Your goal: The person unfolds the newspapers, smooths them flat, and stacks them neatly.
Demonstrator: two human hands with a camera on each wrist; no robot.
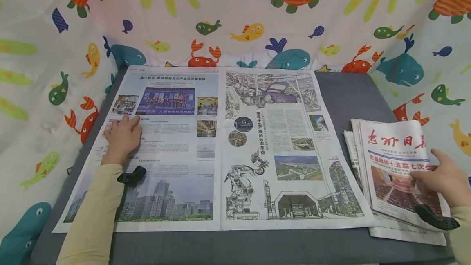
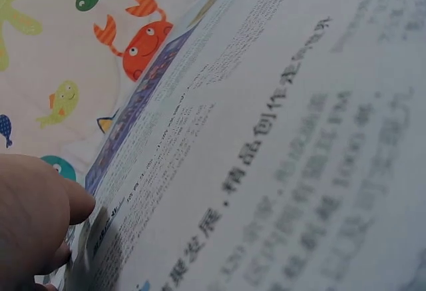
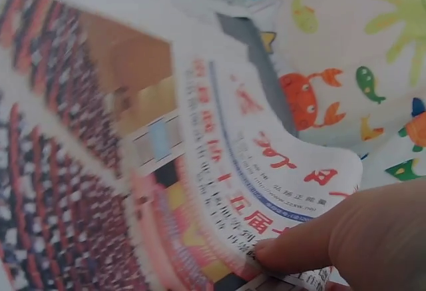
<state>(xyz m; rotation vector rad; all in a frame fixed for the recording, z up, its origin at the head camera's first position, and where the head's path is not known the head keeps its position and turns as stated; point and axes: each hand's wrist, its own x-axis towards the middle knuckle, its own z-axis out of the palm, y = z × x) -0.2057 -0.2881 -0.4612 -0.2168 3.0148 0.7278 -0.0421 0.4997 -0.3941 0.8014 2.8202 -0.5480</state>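
A wide newspaper (image 1: 235, 142) lies spread open, its centre fold running down the middle. On its left page rests my left hand (image 1: 124, 136), fingers extended and touching the paper just below a purple photo; the left wrist view shows that hand (image 2: 40, 218) low at the page. At the right, a folded newspaper (image 1: 397, 142) with red headline characters tops a small stack. My right hand (image 1: 445, 175) pinches its right edge, thumb on the front page. In the right wrist view the held newspaper (image 3: 219, 138) bends upward near the thumb (image 3: 299, 244).
Both newspapers lie on a dark grey table (image 1: 342, 93). More folded newspapers (image 1: 408, 232) lie beneath the top one, close against the spread sheet's right edge. A curtain (image 1: 235, 19) printed with sea animals surrounds the back and sides. Each wrist wears a black band (image 1: 131, 176).
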